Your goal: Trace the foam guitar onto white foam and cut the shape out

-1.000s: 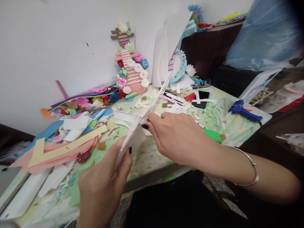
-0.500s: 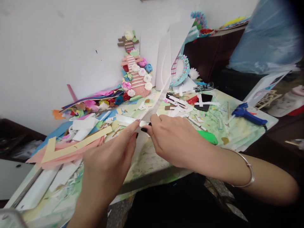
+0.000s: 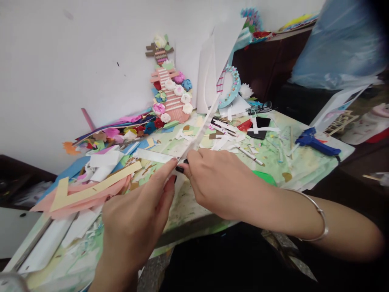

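Note:
A large white paper sheet (image 3: 212,69) stands on edge in front of me, seen nearly side-on, rising from my hands toward the wall. My left hand (image 3: 136,219) pinches its lower edge with straightened fingers. Touching it from the right, my right hand (image 3: 219,178), with dark-painted nails and a silver bangle on the wrist, also pinches the paper's lower edge. Both hands hover over the near edge of a table (image 3: 194,211) littered with paper scraps.
A paper guitar with paper flowers (image 3: 168,87) leans on the wall. Pink and yellow paper strips (image 3: 88,190) lie at left. A blue glue gun (image 3: 316,144), a black phone (image 3: 258,126), a green object (image 3: 266,176) and a round blue frame (image 3: 229,87) sit to the right.
My left hand slid up the paper's edge from low down to meet my right hand. The right hand stayed almost still on the paper.

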A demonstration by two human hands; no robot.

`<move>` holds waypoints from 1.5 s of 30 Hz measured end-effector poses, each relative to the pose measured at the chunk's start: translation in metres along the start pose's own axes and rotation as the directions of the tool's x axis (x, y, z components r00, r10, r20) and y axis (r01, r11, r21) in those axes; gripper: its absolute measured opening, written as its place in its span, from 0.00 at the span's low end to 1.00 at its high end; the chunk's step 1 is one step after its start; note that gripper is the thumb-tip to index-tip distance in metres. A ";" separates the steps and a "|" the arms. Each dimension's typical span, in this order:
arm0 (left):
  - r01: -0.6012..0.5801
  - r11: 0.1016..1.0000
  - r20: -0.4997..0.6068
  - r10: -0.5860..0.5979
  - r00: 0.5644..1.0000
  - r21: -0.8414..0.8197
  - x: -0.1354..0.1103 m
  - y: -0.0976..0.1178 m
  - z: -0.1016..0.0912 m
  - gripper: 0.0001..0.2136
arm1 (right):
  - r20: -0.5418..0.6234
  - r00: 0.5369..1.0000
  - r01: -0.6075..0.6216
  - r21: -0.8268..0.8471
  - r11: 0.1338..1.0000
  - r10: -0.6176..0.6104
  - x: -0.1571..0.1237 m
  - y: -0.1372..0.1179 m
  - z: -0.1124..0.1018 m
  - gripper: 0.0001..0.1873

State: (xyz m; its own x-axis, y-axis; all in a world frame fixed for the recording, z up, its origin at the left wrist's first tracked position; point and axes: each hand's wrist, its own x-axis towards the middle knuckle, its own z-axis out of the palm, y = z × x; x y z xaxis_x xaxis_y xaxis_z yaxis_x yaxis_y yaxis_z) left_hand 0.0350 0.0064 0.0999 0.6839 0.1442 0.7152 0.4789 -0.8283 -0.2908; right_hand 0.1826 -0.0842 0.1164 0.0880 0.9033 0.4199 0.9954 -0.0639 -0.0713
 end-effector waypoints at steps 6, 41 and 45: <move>-0.030 0.999 -0.032 0.030 0.999 -0.024 0.003 0.000 -0.002 0.13 | -0.030 0.999 -0.015 -0.016 1.000 0.015 -0.002 0.002 0.003 0.14; 0.086 0.995 -0.037 -0.084 0.996 0.043 -0.001 -0.004 -0.004 0.16 | -0.002 1.000 -0.023 -0.038 0.999 0.023 0.001 0.014 0.006 0.12; 0.088 0.996 -0.015 -0.087 0.996 0.031 0.000 -0.004 -0.004 0.16 | 0.022 1.000 -0.021 -0.026 0.999 0.022 0.001 0.016 0.006 0.13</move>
State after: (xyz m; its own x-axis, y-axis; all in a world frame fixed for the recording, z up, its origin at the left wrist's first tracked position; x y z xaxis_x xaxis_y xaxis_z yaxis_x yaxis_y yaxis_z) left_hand 0.0309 0.0079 0.1032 0.6313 0.2080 0.7472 0.5538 -0.7953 -0.2465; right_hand 0.1981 -0.0821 0.1104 0.1087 0.9106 0.3987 0.9940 -0.0937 -0.0569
